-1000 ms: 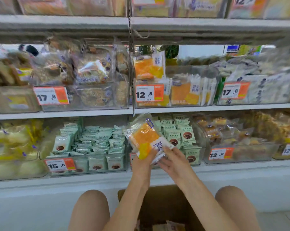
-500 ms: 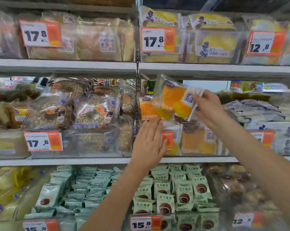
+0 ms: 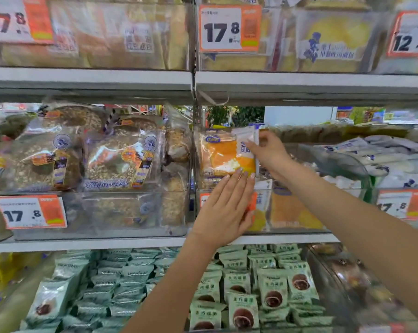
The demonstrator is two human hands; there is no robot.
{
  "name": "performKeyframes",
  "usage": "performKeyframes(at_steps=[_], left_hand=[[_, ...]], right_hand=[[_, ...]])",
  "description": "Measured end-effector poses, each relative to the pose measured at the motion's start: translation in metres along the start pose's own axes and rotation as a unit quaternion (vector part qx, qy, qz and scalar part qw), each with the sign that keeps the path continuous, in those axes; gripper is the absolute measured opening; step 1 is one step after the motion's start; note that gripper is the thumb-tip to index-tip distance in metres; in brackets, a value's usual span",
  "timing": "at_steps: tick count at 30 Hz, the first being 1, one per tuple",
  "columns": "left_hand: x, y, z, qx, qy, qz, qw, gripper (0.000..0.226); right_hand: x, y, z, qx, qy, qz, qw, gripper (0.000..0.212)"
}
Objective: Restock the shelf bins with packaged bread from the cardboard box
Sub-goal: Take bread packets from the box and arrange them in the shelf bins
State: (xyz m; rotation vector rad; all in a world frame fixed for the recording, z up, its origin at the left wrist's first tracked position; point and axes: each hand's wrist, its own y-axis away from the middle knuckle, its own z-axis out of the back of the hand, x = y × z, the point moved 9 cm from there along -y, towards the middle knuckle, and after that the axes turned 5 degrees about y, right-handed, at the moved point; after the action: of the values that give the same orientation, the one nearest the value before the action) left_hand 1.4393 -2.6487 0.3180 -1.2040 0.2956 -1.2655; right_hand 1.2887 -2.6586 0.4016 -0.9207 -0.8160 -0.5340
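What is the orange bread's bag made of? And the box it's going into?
The bag looks like thin, glossy plastic film: clear where the orange cake shows through, crinkled and shiny at its edges. The bin seems to be hard, clear plastic; you can see packs through its smooth, glinting walls.

The orange bread packet [image 3: 223, 155] was wrapped in glossy clear plastic film. The shelf bins [image 3: 131, 212] were made of smooth transparent plastic, with matt paper price tags [image 3: 31, 211] at their front edges. The shelf [image 3: 88, 79] was seen as matt grey painted metal.
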Motion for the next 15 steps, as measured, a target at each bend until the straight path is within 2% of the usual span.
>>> performKeyframes(at_steps=[5,7,10,12,15], left_hand=[[0.000,0.000,-0.001,0.018,0.003,-0.002,1.000,0.060],[-0.001,0.000,0.002,0.018,0.017,0.011,1.000,0.062],[-0.012,0.021,0.013,-0.005,0.098,0.049,0.994,0.060],[-0.038,0.057,0.020,-0.017,0.155,0.018,0.988,0.053],[-0.084,0.136,0.012,0.046,0.232,0.000,0.972,0.039]], right_hand=[[0.007,0.012,0.009,-0.014,0.044,0.019,0.999,0.050],[0.011,0.022,0.023,-0.046,0.068,0.037,0.996,0.053],[0.027,0.062,0.052,-0.107,0.086,0.131,0.982,0.046],[0.028,0.107,0.065,-0.129,0.080,0.195,0.969,0.037],[-0.005,0.188,0.064,-0.126,0.079,0.229,0.962,0.025]])
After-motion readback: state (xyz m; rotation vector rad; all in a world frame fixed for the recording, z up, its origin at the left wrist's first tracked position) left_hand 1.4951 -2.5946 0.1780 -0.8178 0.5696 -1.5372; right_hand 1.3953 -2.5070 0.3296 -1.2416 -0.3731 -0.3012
